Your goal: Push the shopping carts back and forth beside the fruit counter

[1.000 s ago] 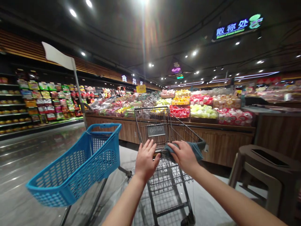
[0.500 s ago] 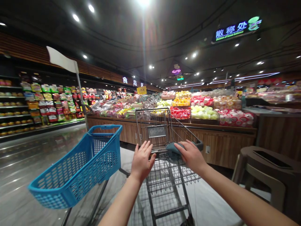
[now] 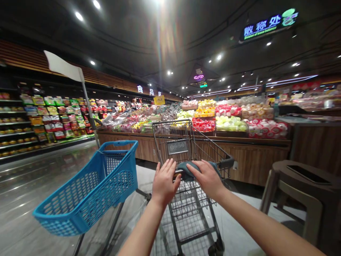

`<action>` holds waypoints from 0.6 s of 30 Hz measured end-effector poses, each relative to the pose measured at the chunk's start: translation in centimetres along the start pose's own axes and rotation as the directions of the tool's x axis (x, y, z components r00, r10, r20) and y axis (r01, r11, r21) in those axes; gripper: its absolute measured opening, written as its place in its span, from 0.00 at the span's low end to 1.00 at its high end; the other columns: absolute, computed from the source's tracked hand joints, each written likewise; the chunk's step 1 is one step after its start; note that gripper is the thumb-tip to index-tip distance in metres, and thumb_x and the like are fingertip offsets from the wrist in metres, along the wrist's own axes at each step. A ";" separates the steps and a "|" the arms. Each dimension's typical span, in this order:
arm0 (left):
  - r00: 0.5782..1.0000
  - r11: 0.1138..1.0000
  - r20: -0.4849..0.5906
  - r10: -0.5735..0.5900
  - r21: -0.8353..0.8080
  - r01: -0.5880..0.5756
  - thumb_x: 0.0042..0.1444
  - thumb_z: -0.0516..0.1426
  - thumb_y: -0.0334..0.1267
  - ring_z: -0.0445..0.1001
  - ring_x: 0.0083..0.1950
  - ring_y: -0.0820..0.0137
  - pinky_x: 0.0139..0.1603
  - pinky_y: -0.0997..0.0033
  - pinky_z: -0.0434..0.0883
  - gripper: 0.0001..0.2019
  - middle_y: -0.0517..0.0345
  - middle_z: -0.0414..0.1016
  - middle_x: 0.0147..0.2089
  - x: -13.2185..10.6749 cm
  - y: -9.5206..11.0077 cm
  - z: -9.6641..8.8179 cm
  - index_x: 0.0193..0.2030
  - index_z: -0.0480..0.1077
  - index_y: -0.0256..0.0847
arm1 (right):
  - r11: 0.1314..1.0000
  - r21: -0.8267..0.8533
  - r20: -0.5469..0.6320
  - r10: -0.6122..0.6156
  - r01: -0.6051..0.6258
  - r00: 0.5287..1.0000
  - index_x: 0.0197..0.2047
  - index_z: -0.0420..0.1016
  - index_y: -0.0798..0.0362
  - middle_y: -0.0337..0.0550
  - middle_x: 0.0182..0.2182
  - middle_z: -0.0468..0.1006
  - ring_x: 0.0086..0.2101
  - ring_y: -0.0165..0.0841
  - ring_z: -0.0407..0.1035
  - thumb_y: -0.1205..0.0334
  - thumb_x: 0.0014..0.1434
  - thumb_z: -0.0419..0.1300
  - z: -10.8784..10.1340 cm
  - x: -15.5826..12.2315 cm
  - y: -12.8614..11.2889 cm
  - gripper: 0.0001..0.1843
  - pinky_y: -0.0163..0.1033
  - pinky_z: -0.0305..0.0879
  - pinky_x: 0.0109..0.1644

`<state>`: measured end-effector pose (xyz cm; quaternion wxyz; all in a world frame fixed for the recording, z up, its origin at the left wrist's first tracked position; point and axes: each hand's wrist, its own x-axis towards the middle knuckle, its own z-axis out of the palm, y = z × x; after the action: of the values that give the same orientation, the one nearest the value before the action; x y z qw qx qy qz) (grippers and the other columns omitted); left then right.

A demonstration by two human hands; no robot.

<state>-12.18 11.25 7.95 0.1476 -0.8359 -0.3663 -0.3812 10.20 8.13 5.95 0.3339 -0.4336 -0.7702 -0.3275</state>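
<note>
Compared with half a second ago, the right hand (image 3: 209,179) and the blue-grey cloth (image 3: 186,169) under it have slid left along the cart handle (image 3: 226,163), so the two hands now lie nearly side by side. That handle's long axis runs crosswise before the person, rising slightly to the right, and the folded cloth stretches the same way over its top. The right hand's grip is partly curled, fingers pressing the cloth down onto the bar. The left hand (image 3: 163,185) lies at the handle's left end, its grip loose, fingers straight and thumb spread; whether its palm bears on the bar, I cannot tell from above.

The wire cart (image 3: 190,206) points lengthwise away from the person, toward the wood-panelled display (image 3: 255,161); its far end is hard to judge against the goods, so it may or may not touch. Beyond the cloth, the handle's dark right end sticks out bare. Grey floor (image 3: 234,233) lies open between cart and stool (image 3: 282,170), which bears a phone (image 3: 308,174). On the left, a blue cart (image 3: 112,192) stands near, angled toward lower left, leaving a narrower strip.
</note>
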 end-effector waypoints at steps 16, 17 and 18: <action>0.999 0.999 -0.027 0.023 -0.036 -0.024 0.65 0.49 0.47 0.60 0.69 0.55 0.69 0.44 0.57 0.25 0.43 0.65 0.66 0.6 3.2 1.4 0.64 0.64 0.37 | 0.981 0.019 -0.152 0.195 -0.194 0.969 0.63 0.65 0.47 0.51 0.57 0.67 0.59 0.44 0.60 0.64 0.63 0.52 -0.5 -1.6 -0.4 0.25 0.62 0.52 0.66; 0.999 0.999 -0.020 0.028 -0.030 -0.028 0.65 0.49 0.48 0.60 0.69 0.55 0.69 0.44 0.57 0.25 0.43 0.65 0.66 0.5 3.2 1.3 0.64 0.64 0.36 | 0.984 0.024 -0.160 0.179 -0.177 0.971 0.64 0.64 0.46 0.51 0.58 0.66 0.59 0.43 0.60 0.65 0.63 0.52 -0.3 -1.5 -0.8 0.26 0.61 0.52 0.66; 0.999 0.999 -0.011 0.035 -0.022 -0.035 0.65 0.49 0.47 0.60 0.69 0.54 0.68 0.44 0.57 0.25 0.43 0.65 0.66 0.5 3.2 1.1 0.64 0.64 0.36 | 0.987 0.025 -0.167 0.162 -0.160 0.973 0.64 0.64 0.46 0.51 0.58 0.66 0.60 0.43 0.60 0.65 0.62 0.52 -0.2 -1.4 -1.0 0.27 0.61 0.53 0.66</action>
<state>-9.12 9.86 7.69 0.1468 -0.8416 -0.3466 -0.3873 9.89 6.90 4.70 0.4258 -0.4635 -0.7033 -0.3305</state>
